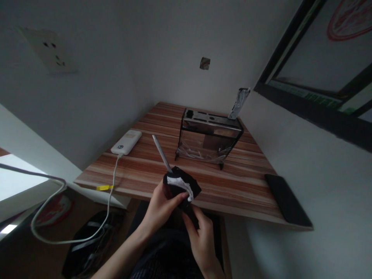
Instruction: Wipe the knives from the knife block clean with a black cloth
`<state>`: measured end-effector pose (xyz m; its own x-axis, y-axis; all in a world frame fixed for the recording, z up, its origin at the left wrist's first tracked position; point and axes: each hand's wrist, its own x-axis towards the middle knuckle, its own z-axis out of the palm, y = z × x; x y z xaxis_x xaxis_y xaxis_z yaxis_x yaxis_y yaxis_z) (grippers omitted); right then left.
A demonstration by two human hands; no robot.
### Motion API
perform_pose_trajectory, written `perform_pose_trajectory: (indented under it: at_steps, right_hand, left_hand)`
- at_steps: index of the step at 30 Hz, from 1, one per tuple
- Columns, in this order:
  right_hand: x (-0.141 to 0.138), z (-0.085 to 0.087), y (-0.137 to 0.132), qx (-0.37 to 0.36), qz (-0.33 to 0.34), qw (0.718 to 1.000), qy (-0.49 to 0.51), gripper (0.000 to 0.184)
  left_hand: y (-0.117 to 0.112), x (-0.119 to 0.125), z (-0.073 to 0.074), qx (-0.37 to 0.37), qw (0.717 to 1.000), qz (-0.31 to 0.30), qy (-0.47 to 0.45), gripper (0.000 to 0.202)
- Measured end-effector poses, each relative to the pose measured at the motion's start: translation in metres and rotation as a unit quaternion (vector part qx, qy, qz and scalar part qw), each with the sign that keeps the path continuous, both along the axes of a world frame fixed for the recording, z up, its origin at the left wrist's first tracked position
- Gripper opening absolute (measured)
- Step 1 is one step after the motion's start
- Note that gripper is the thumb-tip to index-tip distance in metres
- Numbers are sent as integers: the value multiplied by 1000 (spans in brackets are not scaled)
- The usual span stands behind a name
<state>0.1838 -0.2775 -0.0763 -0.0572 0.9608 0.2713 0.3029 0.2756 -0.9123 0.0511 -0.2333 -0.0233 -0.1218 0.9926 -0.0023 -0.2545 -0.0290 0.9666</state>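
Observation:
My left hand (162,205) is closed on a piece of black cloth (190,181) with a white strip (178,183) along it, thumb on the white part. My right hand (201,236) grips the lower end of the same cloth, fingers and thumb closed on it. Both hands are just off the table's front edge. A thin grey pen-like rod (162,153) points up and left from behind the cloth. Its lower end is hidden, so I cannot tell whether it is held or lies on the table.
On the wood-grain table (244,190) stands a black-framed box (209,135) with clear sides, a plastic-wrapped strip (240,102) rising from it. A white power bank (127,142) with a cable (109,201) is at left. A black phone-like slab (287,199) lies at right. Walls border the table.

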Motion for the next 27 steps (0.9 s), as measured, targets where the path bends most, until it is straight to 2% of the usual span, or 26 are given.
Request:
perform_pose_trajectory:
  at_steps: [10,18,22,27]
  right_hand:
    - [0,-10,4,37,15,999,-7,26]
    - [3,-10,3,65,20,997,-26,24]
    - [6,-16,2,88,16,995,-44,25]
    - [11,-24,0,135,5,989,-62,23]
  left_hand:
    - [10,-14,2,4,999,43,29,32]
    - [28,-29,3,48,993,97,43,35]
    - [42,-43,5,77,987,137,17,35]
    - [54,-56,14,126,979,156,-35,29]
